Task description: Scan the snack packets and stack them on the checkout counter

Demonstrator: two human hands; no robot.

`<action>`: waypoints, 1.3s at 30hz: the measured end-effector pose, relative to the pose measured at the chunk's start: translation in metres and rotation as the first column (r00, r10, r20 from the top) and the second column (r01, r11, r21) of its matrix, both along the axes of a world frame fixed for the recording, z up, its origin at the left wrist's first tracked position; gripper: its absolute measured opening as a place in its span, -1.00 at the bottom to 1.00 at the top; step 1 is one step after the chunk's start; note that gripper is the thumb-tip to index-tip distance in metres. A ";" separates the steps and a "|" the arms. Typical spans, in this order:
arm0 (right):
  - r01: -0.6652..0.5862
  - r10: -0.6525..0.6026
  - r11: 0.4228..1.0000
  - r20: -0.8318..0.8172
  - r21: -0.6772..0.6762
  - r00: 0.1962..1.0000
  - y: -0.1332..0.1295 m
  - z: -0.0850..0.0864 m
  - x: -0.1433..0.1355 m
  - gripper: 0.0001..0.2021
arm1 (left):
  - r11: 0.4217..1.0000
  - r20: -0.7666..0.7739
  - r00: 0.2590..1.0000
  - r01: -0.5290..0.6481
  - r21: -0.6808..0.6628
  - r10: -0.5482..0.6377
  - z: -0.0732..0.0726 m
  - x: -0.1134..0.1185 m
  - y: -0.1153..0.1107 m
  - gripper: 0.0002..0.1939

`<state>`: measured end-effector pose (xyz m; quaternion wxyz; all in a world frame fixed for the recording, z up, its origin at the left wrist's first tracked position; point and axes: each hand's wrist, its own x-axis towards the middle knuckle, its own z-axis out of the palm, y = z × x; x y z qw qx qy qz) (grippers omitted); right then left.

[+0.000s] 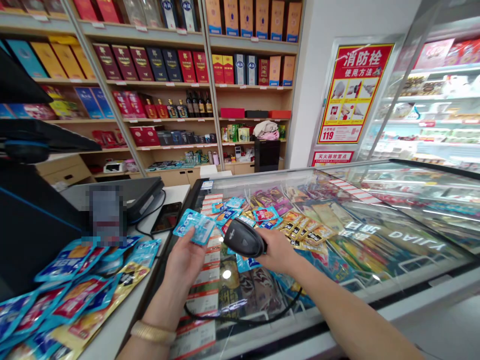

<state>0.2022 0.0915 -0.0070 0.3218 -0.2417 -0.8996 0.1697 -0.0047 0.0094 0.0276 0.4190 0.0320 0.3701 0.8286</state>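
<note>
My left hand (186, 262) pinches a light-blue snack packet (195, 226), its printed back turned up. Close to its right, my right hand (275, 247) is wrapped around a black barcode scanner (244, 238), whose head points left toward that packet. From the scanner a black cable (243, 318) loops down across the freezer's glass lid. Under and behind the scanner lie more blue packets (265, 214) on the glass, with a fan of gold packets (305, 227) to their right. The fingers of my right hand are partly hidden behind the scanner.
On the white counter at left, blue and gold packets (80, 295) are heaped beside a dark phone (167, 218) and a black checkout machine (33, 210). The glass-topped freezer (375, 280) stretches right. Shelves of boxed bottles (157, 64) stand behind.
</note>
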 end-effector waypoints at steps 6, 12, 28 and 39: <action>0.006 -0.006 1.000 0.024 -0.002 1.000 -0.002 0.004 -0.001 -0.82 | 1.000 0.004 1.000 0.002 -0.006 -0.002 -0.004 0.001 0.002 -0.73; 0.013 -0.013 1.000 0.021 0.003 1.000 -0.001 0.002 0.000 -0.83 | 1.000 0.001 1.000 -0.006 -0.016 0.006 -0.005 0.000 0.001 -0.76; 0.015 -0.015 1.000 -0.006 -0.006 1.000 0.001 -0.001 0.000 -0.80 | 0.999 -0.106 0.993 -0.043 0.006 0.043 -0.005 -0.001 0.002 -0.86; -0.013 0.008 0.998 -0.082 -0.056 0.997 0.006 -0.005 0.003 -0.73 | 0.830 -0.998 0.065 -0.557 -0.042 -0.007 0.011 -0.075 -0.105 -0.78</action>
